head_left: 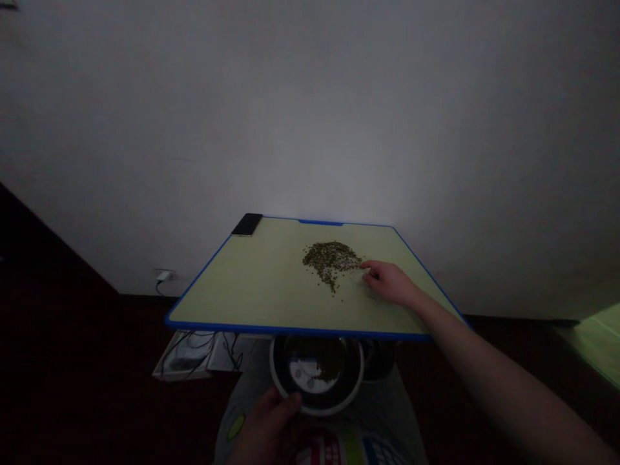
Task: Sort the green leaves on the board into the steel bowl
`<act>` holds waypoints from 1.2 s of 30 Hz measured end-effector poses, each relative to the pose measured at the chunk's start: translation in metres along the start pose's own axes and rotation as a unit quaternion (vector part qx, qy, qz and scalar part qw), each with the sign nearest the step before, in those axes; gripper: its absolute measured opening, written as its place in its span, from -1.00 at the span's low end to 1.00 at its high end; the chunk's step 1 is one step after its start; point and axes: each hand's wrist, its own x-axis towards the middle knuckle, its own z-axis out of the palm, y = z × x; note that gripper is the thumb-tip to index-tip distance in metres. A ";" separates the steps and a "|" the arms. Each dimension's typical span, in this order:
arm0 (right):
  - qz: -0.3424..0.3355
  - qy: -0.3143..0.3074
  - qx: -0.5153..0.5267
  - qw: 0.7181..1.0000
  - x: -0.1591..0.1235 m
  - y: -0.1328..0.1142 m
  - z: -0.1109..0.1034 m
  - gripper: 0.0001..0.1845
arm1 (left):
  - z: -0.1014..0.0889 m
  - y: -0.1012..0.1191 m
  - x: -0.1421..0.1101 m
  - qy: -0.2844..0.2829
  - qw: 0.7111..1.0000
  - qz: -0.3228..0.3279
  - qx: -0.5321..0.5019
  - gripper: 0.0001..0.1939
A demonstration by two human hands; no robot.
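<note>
A loose pile of small brownish-green beans or seeds (329, 255) lies spread on the pale tabletop (252, 284), with a tail of them trailing toward the front edge. At the pile's right edge is my right hand (387, 282), its index finger stretched out and its thumb apart below it. Nothing shows clearly between those fingers. Down on my lap, my left hand (274, 416) grips the near-left rim of a round metal bowl (318, 409), thumb over the edge. Inside the bowl, more of the small dark beans (330, 361) lie on one side of the shiny bottom.
A black phone (247, 224) rests at the table's far left corner. The blue table edge (300, 332) overhangs the bowl's far side. Below left, a white open box (186, 355) holds cables. A white plug (165, 276) sits in the wall (310, 129) behind.
</note>
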 end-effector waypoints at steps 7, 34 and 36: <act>-0.014 0.007 -0.072 0.997 0.018 -0.003 0.002 -0.63 | 0.003 0.001 -0.002 -0.010 1.000 0.007 -0.010 -0.64; -0.137 -0.105 0.081 0.982 0.029 0.006 0.006 -0.63 | -0.001 -0.001 0.001 -0.026 0.999 0.019 -0.004 -0.70; -0.146 -0.103 0.078 0.981 0.029 0.005 0.007 -0.63 | -0.001 -0.001 0.001 -0.028 0.999 0.018 0.002 -0.72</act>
